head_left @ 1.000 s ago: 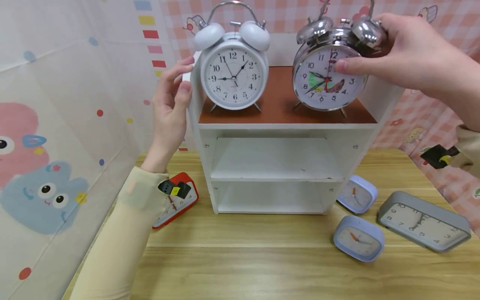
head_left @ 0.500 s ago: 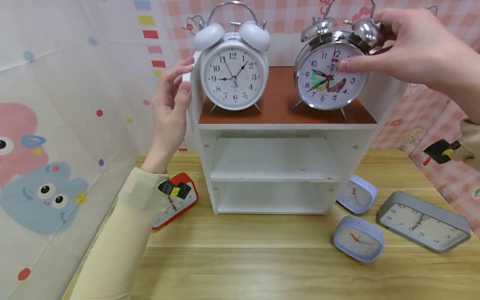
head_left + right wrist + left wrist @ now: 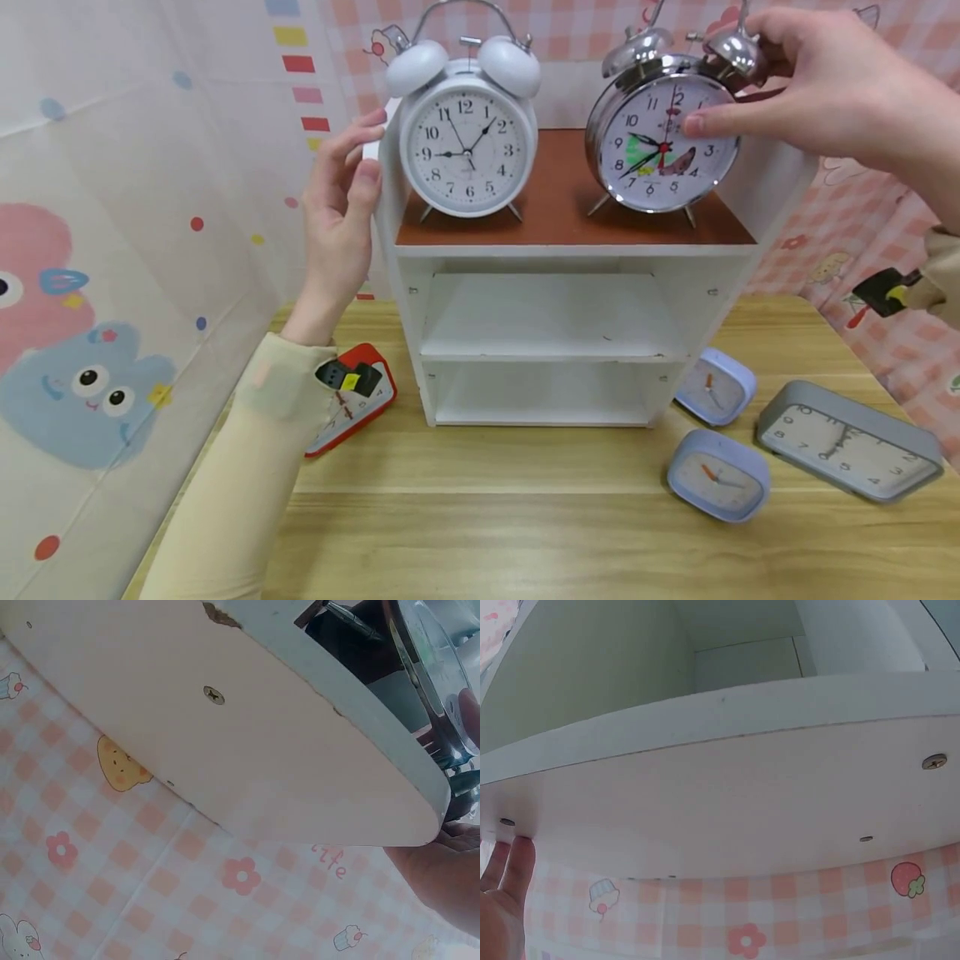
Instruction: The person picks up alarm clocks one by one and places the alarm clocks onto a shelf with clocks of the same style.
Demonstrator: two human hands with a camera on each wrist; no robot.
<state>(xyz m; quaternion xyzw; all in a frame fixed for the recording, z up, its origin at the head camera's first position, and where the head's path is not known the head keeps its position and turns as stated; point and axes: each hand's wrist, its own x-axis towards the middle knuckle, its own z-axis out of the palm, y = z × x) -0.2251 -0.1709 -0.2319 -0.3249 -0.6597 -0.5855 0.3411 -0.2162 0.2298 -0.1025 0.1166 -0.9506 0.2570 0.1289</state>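
My right hand (image 3: pixel 847 92) grips a silver twin-bell alarm clock (image 3: pixel 637 183) at its right side, thumb over the dial and the other fingers hidden behind. The clock leans slightly clockwise, at the right of the brown top level of a white shelf unit (image 3: pixel 540 312); whether both feet touch cannot be told. A white twin-bell alarm clock (image 3: pixel 468 187) stands to its left. My left hand (image 3: pixel 337 212) rests its fingertips on the unit's left side panel. In the left wrist view, extended fingers (image 3: pixel 517 870) touch that panel (image 3: pixel 705 802). The right wrist view shows the silver clock (image 3: pixel 427 682) only partly.
A red clock (image 3: pixel 375 375) lies left of the unit, partly behind my sleeve. On the wooden table (image 3: pixel 480 533) at right are two small lilac clocks (image 3: pixel 718 475) and a grey rectangular clock (image 3: pixel 847 442). Two lower levels sit beneath the brown top. Patterned cloth hangs behind.
The silver clock has shifted slightly right and tilted a little clockwise, carried by my right hand. My left hand stays on the panel. The head view has moved very slightly.
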